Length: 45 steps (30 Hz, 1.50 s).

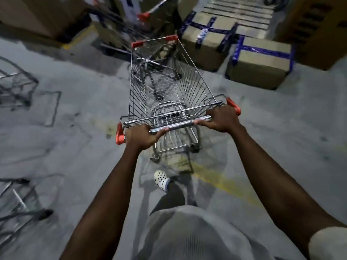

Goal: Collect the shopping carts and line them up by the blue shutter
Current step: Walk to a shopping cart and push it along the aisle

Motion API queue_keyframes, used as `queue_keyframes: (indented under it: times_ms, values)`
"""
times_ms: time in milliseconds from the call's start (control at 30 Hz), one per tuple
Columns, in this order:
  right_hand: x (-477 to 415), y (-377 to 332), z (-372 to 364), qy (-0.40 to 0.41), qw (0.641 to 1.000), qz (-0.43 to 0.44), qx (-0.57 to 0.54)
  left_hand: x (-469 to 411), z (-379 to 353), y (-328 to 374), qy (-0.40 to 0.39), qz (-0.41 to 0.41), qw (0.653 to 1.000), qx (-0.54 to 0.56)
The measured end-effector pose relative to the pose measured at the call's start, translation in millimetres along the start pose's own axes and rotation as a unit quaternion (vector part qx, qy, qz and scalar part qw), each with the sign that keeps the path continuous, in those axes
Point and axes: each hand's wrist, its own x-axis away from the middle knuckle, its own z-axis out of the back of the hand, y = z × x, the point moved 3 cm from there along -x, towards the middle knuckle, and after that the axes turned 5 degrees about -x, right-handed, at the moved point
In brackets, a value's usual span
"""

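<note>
A chrome wire shopping cart (189, 77) with red corner caps stands on the grey concrete floor right in front of me. My left hand (141, 136) grips the left end of its shiny handle bar (180, 125). My right hand (221, 118) grips the right end of the same bar. The basket is empty. Ahead of it, blurred, a second cart (144, 15) with a red handle end stands among boxes. The blue shutter is not in view.
Cardboard boxes (261, 62) strapped with blue tape lie on the floor ahead right. Tall boxes (37, 15) stand at the back left. Parts of other wire carts (16, 85) show at the left edge. A faded yellow line (221, 181) crosses the floor.
</note>
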Motion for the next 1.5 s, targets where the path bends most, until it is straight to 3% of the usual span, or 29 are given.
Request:
queue_keyframes:
  times_ms: [367, 667, 1033, 1500]
  values:
    - [236.6, 67.3, 40.5, 0.077, 0.983, -0.162, 0.047, 76.1, -6.2, 158.9, -0.002, -0.174, 0.984, -0.042]
    - [391.1, 112.2, 64.2, 0.105, 0.933, -0.337, 0.066, 104.5, -12.2, 294.6, -0.015, -0.338, 0.938, -0.07]
    - [521.6, 102.3, 77.3, 0.124, 0.828, -0.54, 0.085, 131.1, -13.5, 430.0, -0.023, -0.527, 0.846, -0.075]
    - [602.2, 60.9, 76.6, 0.144, 0.644, -0.743, 0.113, 166.1, -16.2, 570.4, -0.008, -0.718, 0.69, -0.091]
